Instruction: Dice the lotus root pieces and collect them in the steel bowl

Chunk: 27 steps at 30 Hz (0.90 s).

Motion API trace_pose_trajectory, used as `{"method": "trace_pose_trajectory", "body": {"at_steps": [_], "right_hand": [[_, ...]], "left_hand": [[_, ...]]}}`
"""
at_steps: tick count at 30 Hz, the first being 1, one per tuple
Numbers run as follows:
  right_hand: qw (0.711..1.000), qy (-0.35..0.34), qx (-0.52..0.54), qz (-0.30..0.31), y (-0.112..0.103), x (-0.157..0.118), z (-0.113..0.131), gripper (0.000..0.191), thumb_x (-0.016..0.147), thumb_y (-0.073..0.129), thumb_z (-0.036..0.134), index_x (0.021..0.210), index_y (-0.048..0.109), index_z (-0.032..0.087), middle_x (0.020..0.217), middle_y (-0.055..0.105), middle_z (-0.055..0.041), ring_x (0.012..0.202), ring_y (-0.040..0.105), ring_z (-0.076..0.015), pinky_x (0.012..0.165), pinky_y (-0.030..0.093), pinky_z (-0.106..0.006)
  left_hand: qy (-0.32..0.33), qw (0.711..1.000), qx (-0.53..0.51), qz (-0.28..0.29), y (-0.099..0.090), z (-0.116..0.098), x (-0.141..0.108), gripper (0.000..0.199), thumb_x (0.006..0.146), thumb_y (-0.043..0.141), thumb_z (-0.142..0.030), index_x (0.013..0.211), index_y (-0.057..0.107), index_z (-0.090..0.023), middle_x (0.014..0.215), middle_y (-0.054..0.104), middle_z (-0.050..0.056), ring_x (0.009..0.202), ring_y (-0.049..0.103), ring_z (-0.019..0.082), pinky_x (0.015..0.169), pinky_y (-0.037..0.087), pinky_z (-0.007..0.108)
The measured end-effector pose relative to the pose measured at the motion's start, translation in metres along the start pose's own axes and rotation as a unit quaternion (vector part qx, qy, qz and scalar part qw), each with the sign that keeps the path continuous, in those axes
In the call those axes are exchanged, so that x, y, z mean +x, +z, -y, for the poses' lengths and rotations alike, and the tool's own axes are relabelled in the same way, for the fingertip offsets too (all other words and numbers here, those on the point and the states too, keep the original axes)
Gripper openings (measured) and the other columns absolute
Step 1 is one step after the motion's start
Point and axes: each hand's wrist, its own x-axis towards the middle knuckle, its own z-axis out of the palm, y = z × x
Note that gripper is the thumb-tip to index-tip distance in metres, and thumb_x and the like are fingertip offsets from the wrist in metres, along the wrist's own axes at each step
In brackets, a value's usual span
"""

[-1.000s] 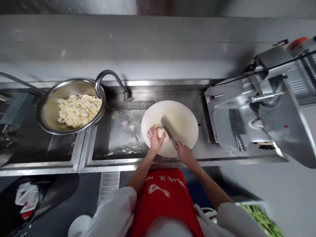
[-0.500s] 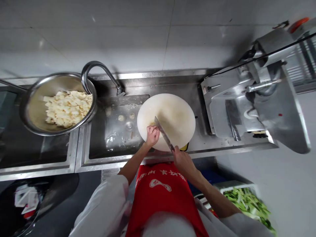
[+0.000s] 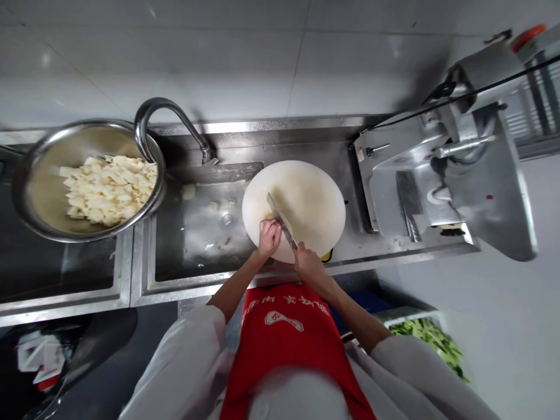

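A round white cutting board [image 3: 321,204] lies at the right side of the sink. My right hand [image 3: 310,266] is closed round the handle of a kitchen knife [image 3: 282,221], whose blade slants forward and left over the board. Beside the blade, my left hand [image 3: 269,236] rests on the board with its fingers curled together. What those fingers press on is hidden; a small pale patch shows near their tips by the blade.
A steel bowl [image 3: 41,186] of pale sliced pieces [image 3: 111,186] stands at the left under a curved faucet [image 3: 168,105]. Small pale pieces lie in the wet sink [image 3: 175,245]. A metal slicer [image 3: 490,181] with a cleaver [image 3: 409,198] stands right; a crate of green vegetables [image 3: 431,338] sits below.
The knife and my right hand have moved forward and left, so the blade tip reaches farther past my left fingers. My left hand stays curled on the board. The view has shifted slightly.
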Motion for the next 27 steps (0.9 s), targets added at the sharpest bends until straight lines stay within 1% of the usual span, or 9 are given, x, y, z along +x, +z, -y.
{"method": "trace_pose_trajectory", "body": {"at_steps": [4, 6, 7, 9, 11, 13, 19, 23, 27], "right_hand": [[1.0, -0.007, -0.013, -0.002, 0.005, -0.004, -0.004, 0.03, 0.095, 0.046, 0.024, 0.121, 0.041, 0.01, 0.095, 0.068, -0.016, 0.094, 0.067, -0.0277, 0.077, 0.047, -0.032], [1.0, -0.014, -0.018, -0.002, 0.008, -0.004, -0.003, 0.034, 0.094, 0.045, 0.021, 0.125, 0.039, 0.009, 0.096, 0.068, -0.0171, 0.095, 0.067, -0.0283, 0.078, 0.047, -0.033], [1.0, -0.015, -0.02, -0.001, 0.009, -0.004, -0.001, 0.035, 0.094, 0.044, 0.018, 0.127, 0.038, 0.008, 0.096, 0.068, -0.0174, 0.096, 0.067, -0.0284, 0.078, 0.047, -0.033], [1.0, -0.005, -0.025, -0.003, 0.01, -0.005, 0.002, 0.037, 0.093, 0.042, 0.015, 0.129, 0.037, 0.007, 0.096, 0.068, -0.0184, 0.097, 0.067, -0.0284, 0.08, 0.047, -0.034], [1.0, 0.005, -0.026, -0.009, 0.009, -0.006, 0.004, 0.036, 0.093, 0.043, 0.015, 0.127, 0.039, 0.007, 0.096, 0.068, -0.0192, 0.097, 0.067, -0.0283, 0.081, 0.048, -0.034], [1.0, 0.003, -0.024, -0.011, 0.005, -0.007, 0.005, 0.034, 0.092, 0.046, 0.017, 0.123, 0.042, 0.008, 0.098, 0.068, -0.0191, 0.098, 0.067, -0.028, 0.081, 0.048, -0.032], [0.999, -0.029, -0.01, -0.036, 0.0, -0.006, 0.001, 0.031, 0.092, 0.04, 0.015, 0.123, 0.043, 0.008, 0.096, 0.067, -0.0173, 0.096, 0.067, -0.0268, 0.08, 0.049, -0.032], [1.0, -0.025, 0.01, -0.013, 0.008, 0.002, -0.001, 0.031, 0.094, 0.035, 0.014, 0.123, 0.045, 0.008, 0.102, 0.066, -0.0194, 0.1, 0.066, -0.0278, 0.082, 0.048, -0.034], [1.0, -0.025, 0.015, 0.001, 0.017, 0.007, -0.004, 0.034, 0.095, 0.036, 0.019, 0.127, 0.044, 0.008, 0.101, 0.067, -0.0189, 0.099, 0.066, -0.0283, 0.083, 0.048, -0.036]], "left_hand": [[0.02, 0.996, -0.005, -0.092, -0.054, -0.023, 0.051, 0.023, 0.098, 0.04, -0.033, 0.098, 0.06, -0.019, 0.1, 0.063, 0.008, 0.104, 0.056, 0.021, 0.096, 0.042, 0.043], [0.062, 0.986, 0.003, -0.155, -0.075, -0.039, 0.091, 0.031, 0.097, 0.039, -0.041, 0.111, 0.058, -0.02, 0.117, 0.06, 0.01, 0.12, 0.05, 0.024, 0.108, 0.034, 0.048], [0.075, 0.986, 0.012, -0.145, -0.079, -0.047, 0.11, 0.038, 0.097, 0.037, -0.045, 0.118, 0.056, -0.019, 0.128, 0.055, 0.01, 0.132, 0.041, 0.026, 0.113, 0.027, 0.051], [0.114, 0.992, 0.03, -0.037, -0.075, -0.057, 0.137, 0.048, 0.096, 0.035, -0.049, 0.128, 0.053, -0.018, 0.143, 0.044, 0.01, 0.144, 0.022, 0.03, 0.117, 0.015, 0.056], [0.141, 0.982, 0.033, 0.12, -0.061, -0.061, 0.149, 0.047, 0.096, 0.036, -0.048, 0.13, 0.053, -0.02, 0.147, 0.042, 0.008, 0.146, 0.021, 0.029, 0.118, 0.01, 0.058], [0.133, 0.969, 0.023, 0.206, -0.049, -0.062, 0.15, 0.044, 0.098, 0.035, -0.044, 0.13, 0.054, -0.022, 0.146, 0.044, 0.006, 0.145, 0.024, 0.027, 0.119, 0.007, 0.058], [0.112, 0.984, 0.02, 0.139, -0.047, -0.068, 0.154, 0.05, 0.097, 0.039, -0.042, 0.145, 0.039, -0.026, 0.154, 0.033, 0.005, 0.149, 0.008, 0.026, 0.118, -0.003, 0.058], [0.076, 0.982, 0.006, 0.171, -0.032, -0.041, 0.13, 0.041, 0.098, 0.036, -0.041, 0.132, 0.053, -0.026, 0.146, 0.045, 0.007, 0.144, 0.026, 0.027, 0.118, 0.006, 0.06], [-0.142, 0.989, 0.035, -0.006, -0.024, -0.009, 0.066, 0.043, 0.098, 0.038, -0.043, 0.131, 0.052, -0.02, 0.134, 0.05, 0.014, 0.134, 0.039, 0.027, 0.115, 0.024, 0.054]]}}
